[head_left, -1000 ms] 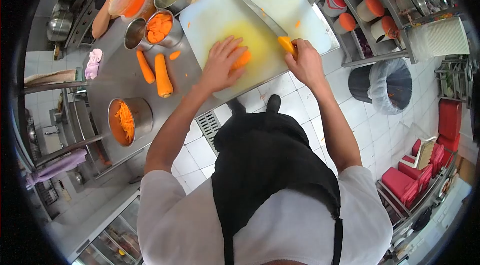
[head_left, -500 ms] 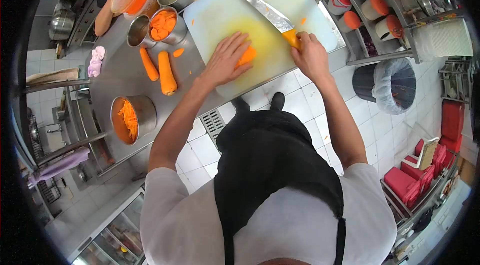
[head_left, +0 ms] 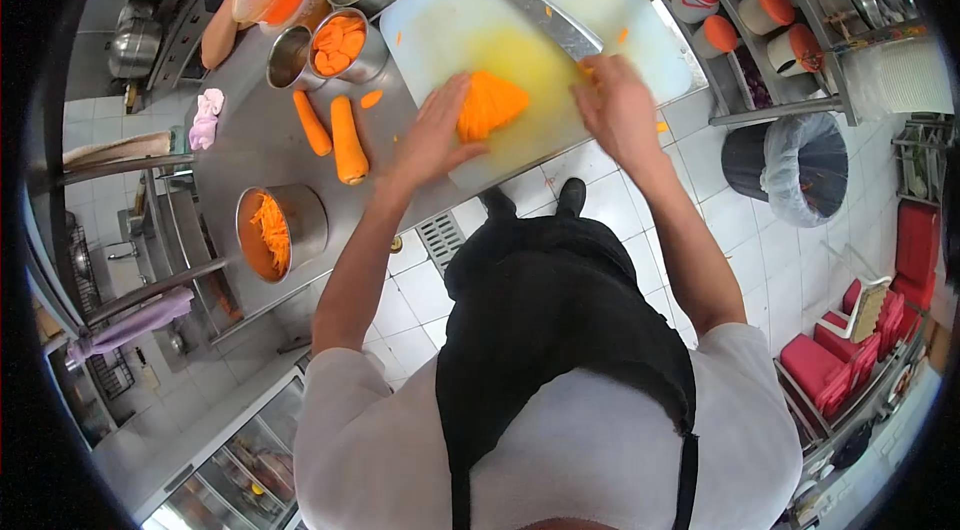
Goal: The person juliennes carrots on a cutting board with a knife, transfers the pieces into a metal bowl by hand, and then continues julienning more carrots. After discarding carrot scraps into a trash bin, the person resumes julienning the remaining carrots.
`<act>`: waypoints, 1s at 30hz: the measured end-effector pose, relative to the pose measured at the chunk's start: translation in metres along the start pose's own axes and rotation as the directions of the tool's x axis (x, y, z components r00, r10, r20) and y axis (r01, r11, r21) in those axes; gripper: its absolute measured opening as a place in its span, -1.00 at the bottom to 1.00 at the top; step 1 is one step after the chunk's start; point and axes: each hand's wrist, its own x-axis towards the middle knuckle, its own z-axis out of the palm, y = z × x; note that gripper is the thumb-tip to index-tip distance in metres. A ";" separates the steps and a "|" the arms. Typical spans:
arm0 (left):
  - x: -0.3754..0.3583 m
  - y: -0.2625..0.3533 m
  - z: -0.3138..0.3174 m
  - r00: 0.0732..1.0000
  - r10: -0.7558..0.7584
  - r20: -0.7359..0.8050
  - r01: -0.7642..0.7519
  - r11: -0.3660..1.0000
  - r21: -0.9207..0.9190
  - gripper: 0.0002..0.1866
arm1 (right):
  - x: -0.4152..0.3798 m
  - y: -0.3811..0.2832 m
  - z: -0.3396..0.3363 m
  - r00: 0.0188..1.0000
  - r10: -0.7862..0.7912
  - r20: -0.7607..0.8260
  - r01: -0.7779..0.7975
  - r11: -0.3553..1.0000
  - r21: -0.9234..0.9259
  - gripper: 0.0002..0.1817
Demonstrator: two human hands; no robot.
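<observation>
On the white cutting board (head_left: 430,20), a fanned stack of thin carrot slices (head_left: 492,108) lies on a yellow-stained patch. My left hand (head_left: 437,130) rests along the stack's left side, fingers stretched out and touching it. My right hand (head_left: 617,110), slightly blurred, is closed around the handle end of a large kitchen knife (head_left: 540,12). The blade lies flat across the board, pointing away to the upper left; the hand covers most of the orange handle. Small carrot scraps are scattered on the board.
Left of the board are two peeled carrots (head_left: 349,142), a pot of carrot slices (head_left: 340,45) and a pot of carrot shreds (head_left: 268,238). A co-worker's arm (head_left: 218,38) is at the upper left. A lined bin (head_left: 800,170) and shelving (head_left: 780,115) stand right.
My left hand has slid left off the top of the carrot stack, which now shows fanned out. My right hand has closed further over the knife handle. The view has shifted slightly.
</observation>
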 end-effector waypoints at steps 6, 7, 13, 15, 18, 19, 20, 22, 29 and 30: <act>0.019 0.023 -0.015 0.997 0.078 -0.023 -0.076 0.995 0.063 0.02 | -0.004 -0.028 0.048 0.959 -0.030 0.282 0.024 0.999 0.024 -0.39; 0.022 0.021 -0.011 0.996 0.087 -0.034 -0.085 0.994 0.062 0.00 | -0.001 -0.027 0.052 0.962 -0.052 0.269 0.051 0.999 0.011 -0.40; 0.024 0.020 0.010 0.985 0.027 -0.168 -0.028 1.000 -0.004 -0.12 | 0.000 -0.024 0.057 0.951 -0.030 0.307 0.021 0.999 0.032 -0.55; 0.024 0.023 0.009 0.981 0.016 -0.195 -0.018 1.000 -0.008 -0.16 | -0.001 -0.024 0.058 0.956 -0.028 0.291 0.020 0.999 0.033 -0.56; 0.026 0.024 0.015 0.974 0.038 -0.224 -0.027 0.998 0.051 -0.19 | -0.003 -0.023 0.059 0.963 -0.034 0.269 0.027 0.999 0.031 -0.59; 0.026 0.024 0.017 0.973 0.035 -0.228 -0.021 0.998 0.063 -0.19 | -0.003 -0.023 0.060 0.965 -0.038 0.260 0.031 0.999 0.031 -0.60; 0.026 0.025 0.019 0.973 0.030 -0.229 -0.014 0.997 0.074 -0.19 | -0.003 -0.024 0.062 0.965 -0.044 0.258 0.039 0.999 0.023 -0.61; 0.028 0.030 0.018 0.975 0.033 -0.218 -0.006 0.993 0.120 -0.19 | -0.004 -0.025 0.064 0.965 -0.056 0.257 0.056 0.998 0.006 -0.62; 0.029 0.031 0.023 0.987 -0.014 -0.163 0.041 0.987 0.159 -0.17 | -0.010 -0.024 0.070 0.972 -0.111 0.206 0.114 0.993 -0.005 -0.65; 0.030 0.031 0.023 0.987 -0.024 -0.161 0.047 0.989 0.143 -0.18 | -0.012 -0.024 0.072 0.971 -0.109 0.212 0.113 0.994 -0.009 -0.65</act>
